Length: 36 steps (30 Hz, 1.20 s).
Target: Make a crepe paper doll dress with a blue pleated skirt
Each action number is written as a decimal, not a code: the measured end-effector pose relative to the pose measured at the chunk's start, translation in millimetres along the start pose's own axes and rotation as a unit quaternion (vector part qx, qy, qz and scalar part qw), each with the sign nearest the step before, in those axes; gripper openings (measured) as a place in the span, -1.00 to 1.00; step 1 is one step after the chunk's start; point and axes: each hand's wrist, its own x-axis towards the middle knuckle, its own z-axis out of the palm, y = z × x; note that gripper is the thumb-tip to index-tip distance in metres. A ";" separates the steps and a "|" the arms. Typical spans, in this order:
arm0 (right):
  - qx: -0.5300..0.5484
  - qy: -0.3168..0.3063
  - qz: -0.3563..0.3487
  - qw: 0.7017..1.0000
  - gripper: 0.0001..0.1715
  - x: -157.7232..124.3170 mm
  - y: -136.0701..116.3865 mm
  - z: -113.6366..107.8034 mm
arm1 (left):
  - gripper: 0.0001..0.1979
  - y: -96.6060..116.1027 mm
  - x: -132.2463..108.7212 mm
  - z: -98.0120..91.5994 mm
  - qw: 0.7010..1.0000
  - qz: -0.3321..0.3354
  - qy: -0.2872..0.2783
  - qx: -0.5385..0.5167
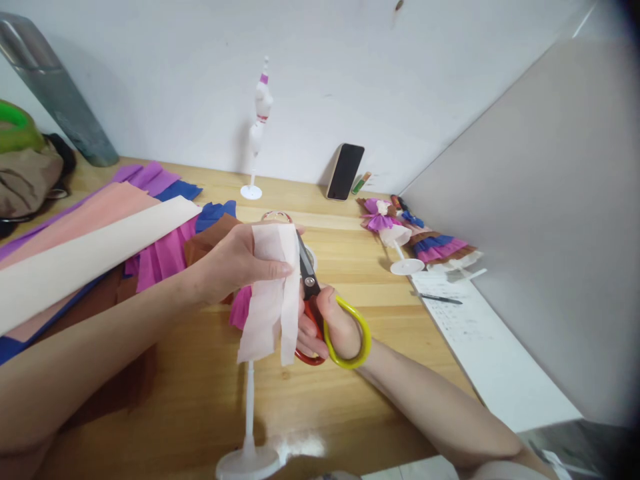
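A folded strip of white crepe paper (267, 293) hangs from my left hand (235, 257), pinched between thumb and fingers near its top. My right hand (333, 323) grips a pair of scissors (311, 287) with a yellow and a red handle loop, thumb through the yellow one. The dark blades point up along the right edge of the paper; whether they touch it I cannot tell. Behind the paper, a white stand (249, 407) with a round base rises from the table, its upper part hidden. A magenta piece of paper (241, 308) peeks out beside the paper strip.
Crepe paper sheets (90, 247) in several colours cover the left side. A white doll form on a stand (257, 127), a phone (346, 172) and a glue stick (361, 182) are at the wall. Dressed paper figures (393, 227), a pen (440, 299) and a written sheet (500, 360) lie right. A flask (60, 93) stands back left.
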 end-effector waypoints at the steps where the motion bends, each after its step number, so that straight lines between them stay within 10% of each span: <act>1: -0.005 0.001 -0.006 1.000 -0.38 0.1 0.3 -0.5 | -0.57 -0.1 0.1 -0.2 1.000 0.002 -0.004 -0.010; 20: -0.055 0.022 0.003 0.998 -0.36 -2.0 -0.1 -4.7 | -0.72 -3.0 3.5 -9.6 0.997 -0.015 -0.073 0.021; 36: -0.030 0.005 -0.022 0.999 -0.48 -3.4 5.1 -5.8 | -0.84 0.1 -1.3 6.3 0.998 -0.007 0.057 -0.004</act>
